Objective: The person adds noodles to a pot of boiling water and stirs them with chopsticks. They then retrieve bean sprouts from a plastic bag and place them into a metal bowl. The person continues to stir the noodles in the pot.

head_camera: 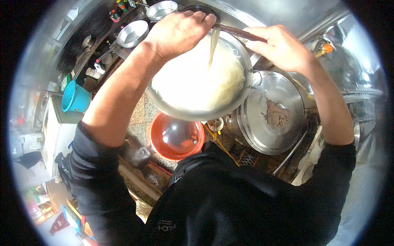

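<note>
A dark wooden stick [238, 31] spans the space between my two hands, above a large round metal pan [197, 115]. My right hand [277, 46] grips its right part, thumb and fingers around it. At its left part, my left hand [184, 30] is closed with bent fingers, and the stick runs out of sight beneath it. Pale flat strands that look like noodles [213, 47] hang from beside the stick into the pan. Inside the pan lies a pale mass of similar strands [232, 83], much of it washed out by glare. The pan has a loop handle [257, 79] on its right.
Right of the pan is a big pot with a metal lid [252, 123], a brown cloth-like piece [276, 113] on it. Below sits an orange basin [155, 147]. Leftward are a blue bucket [81, 98], a metal pan [134, 33] and another metal pan [161, 9].
</note>
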Demonstrator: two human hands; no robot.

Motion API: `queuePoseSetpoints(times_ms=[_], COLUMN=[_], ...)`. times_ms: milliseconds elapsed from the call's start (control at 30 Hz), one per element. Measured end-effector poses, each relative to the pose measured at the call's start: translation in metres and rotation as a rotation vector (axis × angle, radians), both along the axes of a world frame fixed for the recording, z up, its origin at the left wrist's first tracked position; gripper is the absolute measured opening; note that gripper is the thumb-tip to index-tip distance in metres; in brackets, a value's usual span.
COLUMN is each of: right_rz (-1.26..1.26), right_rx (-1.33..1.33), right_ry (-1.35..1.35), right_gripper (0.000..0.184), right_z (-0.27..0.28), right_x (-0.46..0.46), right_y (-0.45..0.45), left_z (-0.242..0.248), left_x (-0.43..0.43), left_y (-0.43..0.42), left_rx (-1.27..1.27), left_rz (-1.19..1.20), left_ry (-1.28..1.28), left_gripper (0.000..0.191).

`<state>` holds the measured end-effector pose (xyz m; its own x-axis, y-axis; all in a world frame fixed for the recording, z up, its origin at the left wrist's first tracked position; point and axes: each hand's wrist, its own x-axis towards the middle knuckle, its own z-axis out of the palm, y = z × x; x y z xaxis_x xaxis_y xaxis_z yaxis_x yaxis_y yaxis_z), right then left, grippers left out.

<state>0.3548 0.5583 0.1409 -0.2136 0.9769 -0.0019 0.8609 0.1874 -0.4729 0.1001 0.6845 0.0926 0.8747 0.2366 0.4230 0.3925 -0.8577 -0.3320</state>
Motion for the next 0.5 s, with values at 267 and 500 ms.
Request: queuePoseSetpoints(times_ms=[267, 500], right_rz=[0.013, -0.045], right_rx=[-0.037, -0.189], right_ry=[-0.011, -0.187], right_gripper=[0.037, 0.029], right_z=[-0.014, -0.053], right_x=[0.004, 0.033], right_y=[0.011, 0.012], left_z=[-0.020, -0.076], left_x=[0.003, -0.079], left_y=[0.008, -0.028], left_rx=[0.022, -0.350], left_rz=[0.016, 0.188], left_ry=[-0.014, -0.202], left_gripper=[0.054, 0.063])
